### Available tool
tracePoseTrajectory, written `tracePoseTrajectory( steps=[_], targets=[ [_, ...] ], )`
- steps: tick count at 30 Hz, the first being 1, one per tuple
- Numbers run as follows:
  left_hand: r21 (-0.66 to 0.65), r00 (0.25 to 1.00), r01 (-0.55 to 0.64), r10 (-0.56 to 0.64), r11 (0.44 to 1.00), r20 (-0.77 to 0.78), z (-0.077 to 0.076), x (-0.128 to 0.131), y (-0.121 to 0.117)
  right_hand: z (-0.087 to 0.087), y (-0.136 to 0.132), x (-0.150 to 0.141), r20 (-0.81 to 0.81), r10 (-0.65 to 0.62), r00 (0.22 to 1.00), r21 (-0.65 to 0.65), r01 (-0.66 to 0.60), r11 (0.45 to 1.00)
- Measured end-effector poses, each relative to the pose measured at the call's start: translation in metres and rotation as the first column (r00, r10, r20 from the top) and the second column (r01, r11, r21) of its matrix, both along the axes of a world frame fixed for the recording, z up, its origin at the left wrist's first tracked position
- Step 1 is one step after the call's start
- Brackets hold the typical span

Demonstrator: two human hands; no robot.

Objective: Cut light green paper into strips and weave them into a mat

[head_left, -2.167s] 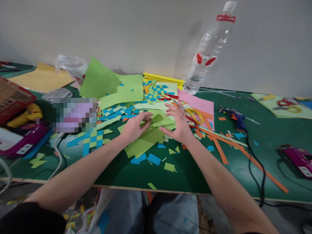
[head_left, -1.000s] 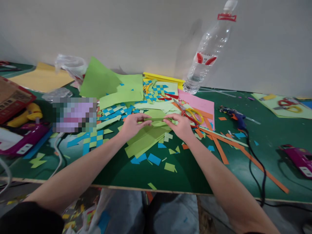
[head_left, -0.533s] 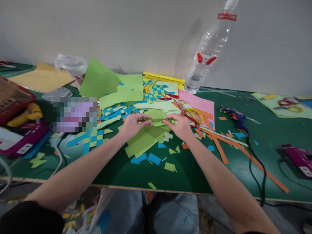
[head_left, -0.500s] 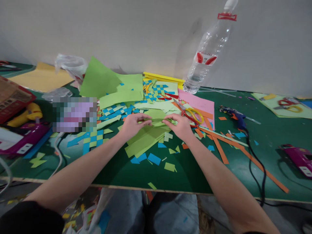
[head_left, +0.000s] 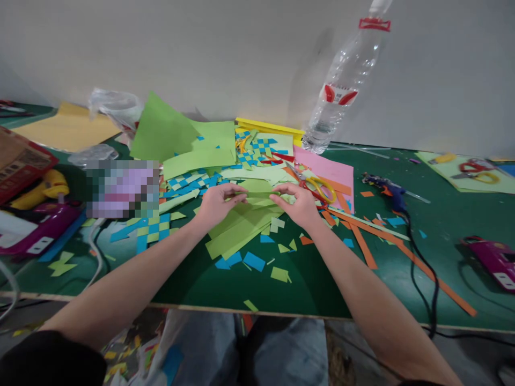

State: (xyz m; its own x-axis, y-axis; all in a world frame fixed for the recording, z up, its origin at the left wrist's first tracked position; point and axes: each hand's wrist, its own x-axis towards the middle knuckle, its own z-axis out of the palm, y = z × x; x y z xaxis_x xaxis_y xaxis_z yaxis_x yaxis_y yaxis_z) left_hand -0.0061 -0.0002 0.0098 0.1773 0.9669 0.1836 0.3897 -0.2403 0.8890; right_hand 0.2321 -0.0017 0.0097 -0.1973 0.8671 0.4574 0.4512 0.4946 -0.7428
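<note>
Between my two hands a narrow green paper strip [head_left: 259,195] is stretched sideways. My left hand [head_left: 220,205] pinches its left end with thumb and fingertips. At the other end my right hand [head_left: 296,203] is closed on it the same way. Below the strip lie larger sheets of green paper [head_left: 241,230], partly covered by the hands. Just right of my right hand rest scissors with yellow and red handles [head_left: 322,190]. Blue-and-green woven paper pieces [head_left: 189,182] lie beyond my left hand.
Paper scraps [head_left: 254,261] are strewn over the green table [head_left: 306,289]. A clear plastic bottle [head_left: 341,80] leans at the back. On the right lie a blue glue gun [head_left: 388,193] with a black cord and orange strips [head_left: 434,276]. A purple tool [head_left: 40,228] sits left.
The hands have drawn slightly apart, the left a little leftward, and more of the green strip shows between them. Everything else on the table stays put.
</note>
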Motion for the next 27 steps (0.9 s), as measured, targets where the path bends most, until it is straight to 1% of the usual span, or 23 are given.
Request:
tracePoseTrajectory(
  steps=[7,12,19,22,27],
  targets=[
    [-0.034,1.0,-0.011,0.012,0.999,0.026,0.004,0.0021,-0.0015,-0.0011,0.0023,0.0023,-0.044,-0.005,0.999,-0.037,0.004,0.999],
    [-0.06,0.999,-0.043,0.045,0.997,0.031,0.0076,0.0028,-0.0029,-0.001,0.0022,0.0024,-0.083,0.001,0.997,-0.062,-0.006,0.998],
    [-0.093,0.996,-0.065,0.071,0.994,0.059,0.0051,0.0028,-0.0003,-0.0002,0.0009,0.0018,-0.105,0.019,0.994,-0.104,-0.03,0.994],
    [-0.113,0.995,-0.077,0.083,0.991,0.052,0.0043,0.0036,0.0003,0.0023,-0.0007,0.0011,-0.102,0.011,0.995,-0.091,-0.02,0.996],
    [-0.1,0.997,-0.07,0.074,0.993,0.032,0.003,0.0029,0.0005,0.0044,-0.0014,0.001,-0.102,-0.012,0.995,-0.067,0.006,0.998]
  ],
)
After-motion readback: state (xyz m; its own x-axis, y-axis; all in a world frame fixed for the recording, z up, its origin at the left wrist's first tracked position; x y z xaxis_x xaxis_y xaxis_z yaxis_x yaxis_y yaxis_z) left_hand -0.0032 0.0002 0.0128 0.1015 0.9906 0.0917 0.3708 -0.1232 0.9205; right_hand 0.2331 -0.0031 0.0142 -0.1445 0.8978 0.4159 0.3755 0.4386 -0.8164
